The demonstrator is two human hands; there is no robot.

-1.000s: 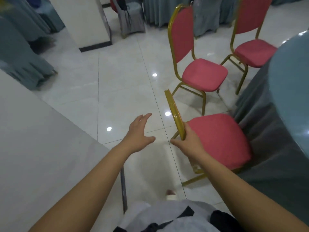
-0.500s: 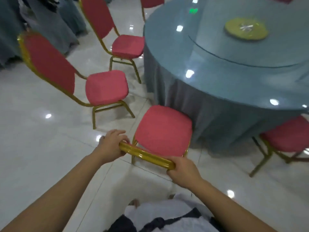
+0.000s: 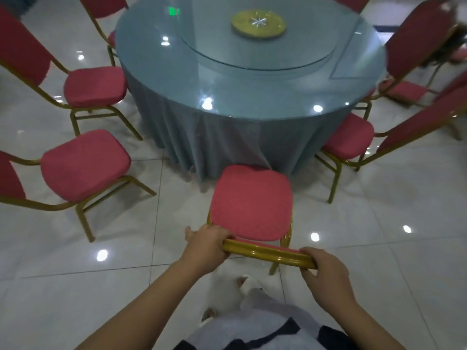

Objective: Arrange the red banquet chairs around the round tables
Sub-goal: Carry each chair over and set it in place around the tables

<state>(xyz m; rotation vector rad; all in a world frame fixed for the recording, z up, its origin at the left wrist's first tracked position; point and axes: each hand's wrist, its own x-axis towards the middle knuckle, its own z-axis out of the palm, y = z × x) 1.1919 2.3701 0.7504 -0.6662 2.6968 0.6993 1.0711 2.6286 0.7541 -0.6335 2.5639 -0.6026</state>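
Nearest me: left hand, right hand both clenched round gold top rail of held chair. Seat dead ahead, 12 o'clock, front edge at tablecloth hem of round table. My worry: hard shove snags cloth, drags it. Neighbour chair at 2 o'clock close; legs could clash.

Light: dim, cool, indoor, falling from overhead.
Glare: small white spots on the glossy floor tiles either side of the left hand and right hand, and on the glass tabletop beyond them. Sheen on the gold chair rail they grip.
Shadows: soft, faint.
Edges: the side chair far right of the hands bows outward. Upper right corner smeared.
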